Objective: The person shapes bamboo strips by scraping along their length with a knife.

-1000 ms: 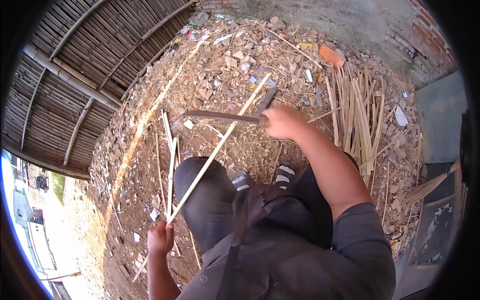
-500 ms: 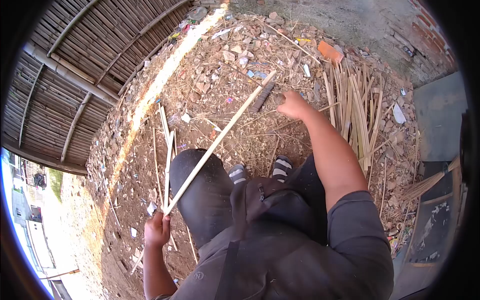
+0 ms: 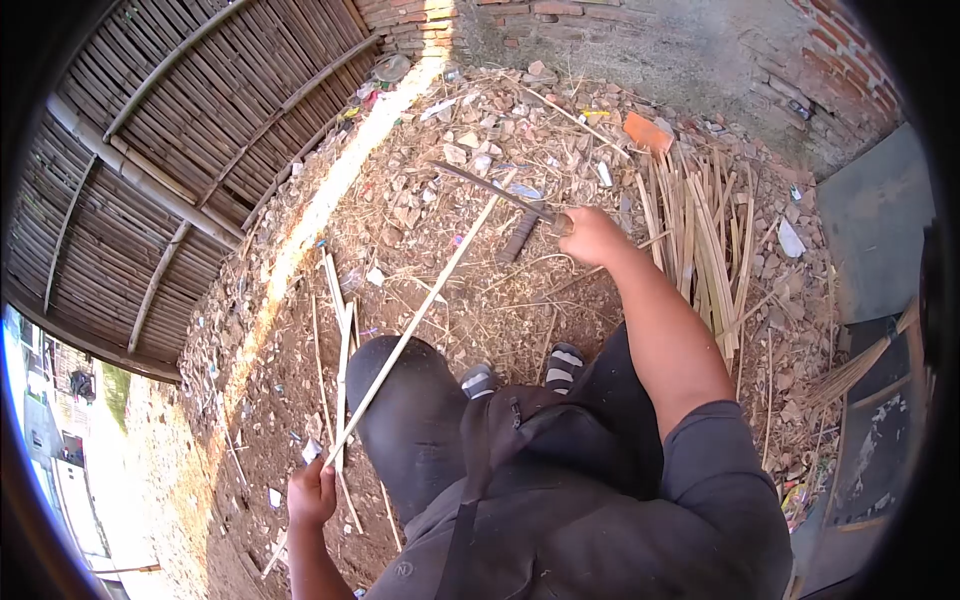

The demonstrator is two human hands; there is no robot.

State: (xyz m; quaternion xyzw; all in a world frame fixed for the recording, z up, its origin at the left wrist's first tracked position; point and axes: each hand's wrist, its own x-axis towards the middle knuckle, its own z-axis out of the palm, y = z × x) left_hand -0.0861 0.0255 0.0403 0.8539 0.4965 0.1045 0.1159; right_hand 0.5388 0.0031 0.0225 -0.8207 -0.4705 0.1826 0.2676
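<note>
My left hand [image 3: 312, 492] is closed on the lower end of a long pale bamboo strip [image 3: 415, 322], which slants up and right across my knee. In my right hand [image 3: 592, 238] is the handle of a knife [image 3: 490, 186]; its dark blade points up and left, close to the strip's upper end. Whether blade and strip touch, I cannot tell. Beneath the knife, a dark ribbed block [image 3: 518, 238] lies on the ground.
At the right lies a pile of split bamboo strips [image 3: 708, 240], with an orange brick piece [image 3: 648, 133] above it. More strips [image 3: 343, 345] lie left of my knee. A bamboo wall [image 3: 200, 130] stands upper left, a masonry wall [image 3: 650, 55] at the top.
The knife blade now shows clearly, pointing left from my right hand. The strip looks narrower, as if turned, and its upper end has shifted left. The view has tilted up slightly.
</note>
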